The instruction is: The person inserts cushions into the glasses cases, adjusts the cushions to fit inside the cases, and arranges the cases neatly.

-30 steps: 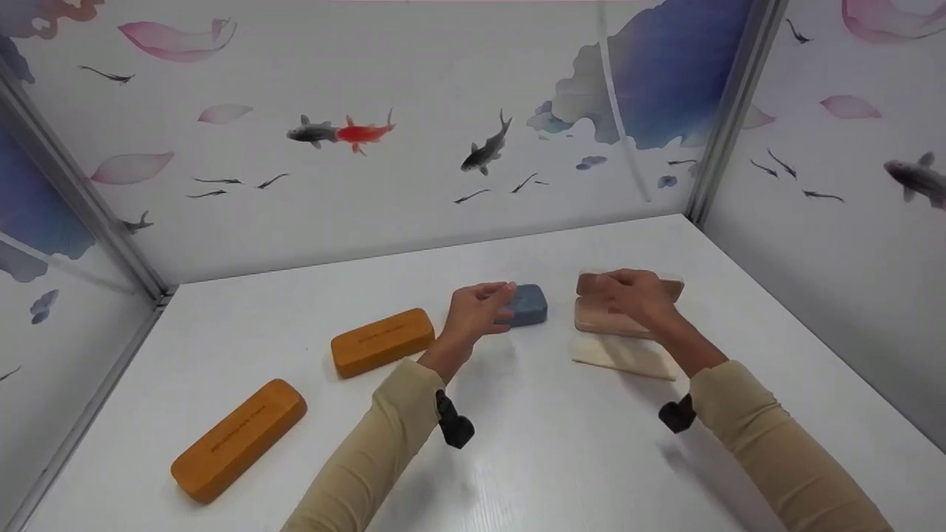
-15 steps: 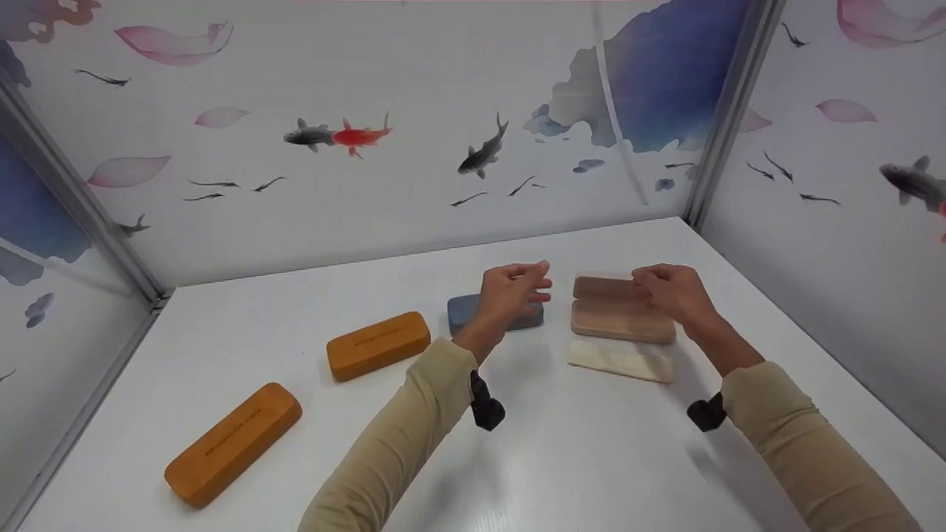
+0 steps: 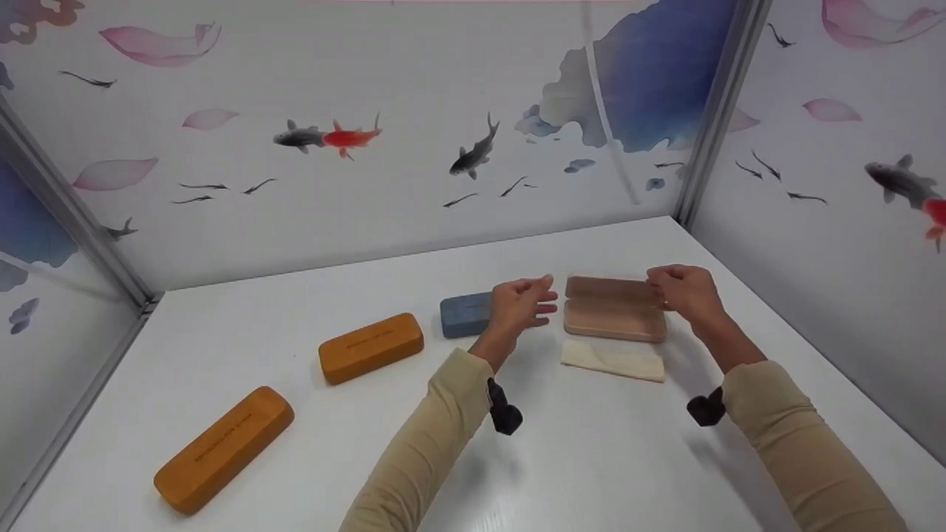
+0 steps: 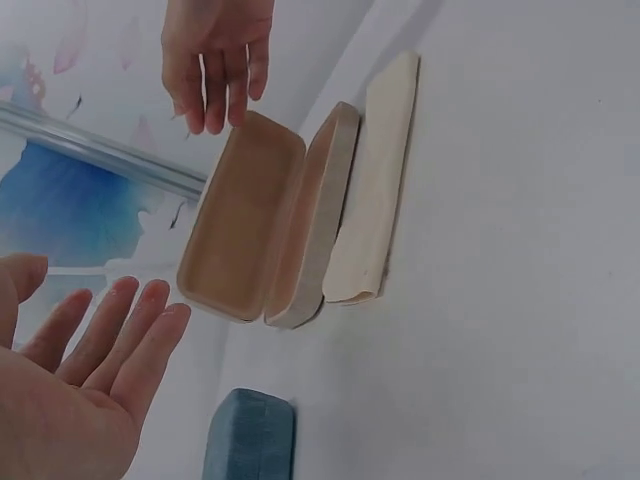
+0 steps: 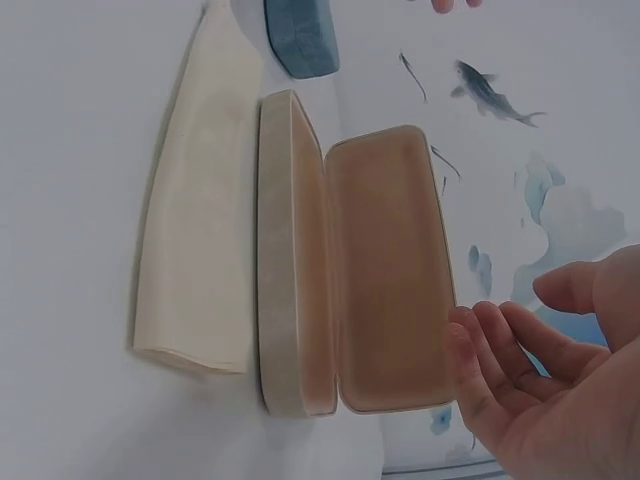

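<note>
A glasses case (image 3: 615, 321) with a tan lining and cream outside stands open at the back right of the table, its lid tilted up behind. My right hand (image 3: 687, 292) is at the lid's right end; in the right wrist view its relaxed fingertips (image 5: 462, 345) are right at the lid's edge. My left hand (image 3: 517, 309) hovers left of the case with fingers spread, holding nothing, as the left wrist view also shows. Behind it, a closed blue glasses case (image 3: 464, 315) is partly hidden. A folded cream cloth pouch (image 3: 612, 360) lies in front of the open case.
Two closed orange glasses cases lie to the left, one nearer (image 3: 225, 449) and one farther back (image 3: 371, 348). Printed panels (image 3: 414, 74) wall the white table (image 3: 576, 451) at the back and both sides.
Both hands have shifted right: the left across the blue case towards the open case, the right from the open case's middle to its right end. The case stays open.
</note>
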`<act>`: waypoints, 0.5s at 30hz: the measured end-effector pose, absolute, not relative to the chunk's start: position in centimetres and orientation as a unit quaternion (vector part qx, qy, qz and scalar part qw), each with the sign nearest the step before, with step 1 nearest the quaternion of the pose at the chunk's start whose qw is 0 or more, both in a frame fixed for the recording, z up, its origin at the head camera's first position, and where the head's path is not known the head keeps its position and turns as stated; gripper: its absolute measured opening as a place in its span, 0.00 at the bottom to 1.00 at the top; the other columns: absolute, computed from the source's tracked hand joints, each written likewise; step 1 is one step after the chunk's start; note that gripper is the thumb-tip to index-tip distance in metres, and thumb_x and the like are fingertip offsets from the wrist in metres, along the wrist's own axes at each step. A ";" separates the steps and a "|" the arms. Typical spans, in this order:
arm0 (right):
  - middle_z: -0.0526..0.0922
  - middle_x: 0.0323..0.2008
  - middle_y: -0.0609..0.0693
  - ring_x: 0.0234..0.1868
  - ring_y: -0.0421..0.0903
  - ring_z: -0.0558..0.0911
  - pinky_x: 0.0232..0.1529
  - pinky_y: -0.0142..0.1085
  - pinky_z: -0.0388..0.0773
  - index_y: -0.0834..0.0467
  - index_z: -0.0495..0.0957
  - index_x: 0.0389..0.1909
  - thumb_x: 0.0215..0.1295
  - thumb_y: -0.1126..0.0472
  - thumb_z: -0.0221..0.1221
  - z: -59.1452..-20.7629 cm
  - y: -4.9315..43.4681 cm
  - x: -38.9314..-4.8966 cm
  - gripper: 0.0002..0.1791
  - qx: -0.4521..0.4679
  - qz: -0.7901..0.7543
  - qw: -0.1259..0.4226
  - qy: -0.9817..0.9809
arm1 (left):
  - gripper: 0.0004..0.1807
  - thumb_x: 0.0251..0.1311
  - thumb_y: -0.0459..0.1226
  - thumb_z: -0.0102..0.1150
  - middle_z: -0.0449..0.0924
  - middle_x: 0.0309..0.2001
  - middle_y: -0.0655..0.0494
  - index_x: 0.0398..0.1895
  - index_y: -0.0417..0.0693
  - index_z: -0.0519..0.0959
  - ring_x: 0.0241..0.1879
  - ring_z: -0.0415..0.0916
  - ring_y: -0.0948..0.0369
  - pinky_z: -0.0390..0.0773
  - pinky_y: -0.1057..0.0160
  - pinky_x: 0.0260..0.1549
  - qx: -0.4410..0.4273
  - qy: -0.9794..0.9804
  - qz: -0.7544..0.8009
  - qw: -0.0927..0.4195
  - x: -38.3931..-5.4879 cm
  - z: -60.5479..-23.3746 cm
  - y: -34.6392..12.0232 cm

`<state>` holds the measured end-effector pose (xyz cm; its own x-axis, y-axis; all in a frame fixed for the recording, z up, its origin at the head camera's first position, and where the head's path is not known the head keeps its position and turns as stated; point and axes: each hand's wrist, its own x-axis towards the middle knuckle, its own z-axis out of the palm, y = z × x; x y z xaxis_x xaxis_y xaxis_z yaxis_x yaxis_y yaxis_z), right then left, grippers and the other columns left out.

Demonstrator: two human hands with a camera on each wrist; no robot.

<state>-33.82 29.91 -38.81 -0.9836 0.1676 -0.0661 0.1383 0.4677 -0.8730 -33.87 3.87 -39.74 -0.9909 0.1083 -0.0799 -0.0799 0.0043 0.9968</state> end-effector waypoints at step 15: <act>0.80 0.57 0.68 0.42 0.38 0.85 0.44 0.34 0.85 0.71 0.72 0.62 0.76 0.49 0.51 -41.5 31.7 -32.0 0.29 -0.042 0.460 -0.042 -0.886 | 0.21 0.66 0.45 0.63 0.86 0.48 0.41 0.51 0.36 0.82 0.44 0.87 0.50 0.88 0.59 0.38 -0.011 0.789 0.599 0.135 -33.0 -42.3 5.4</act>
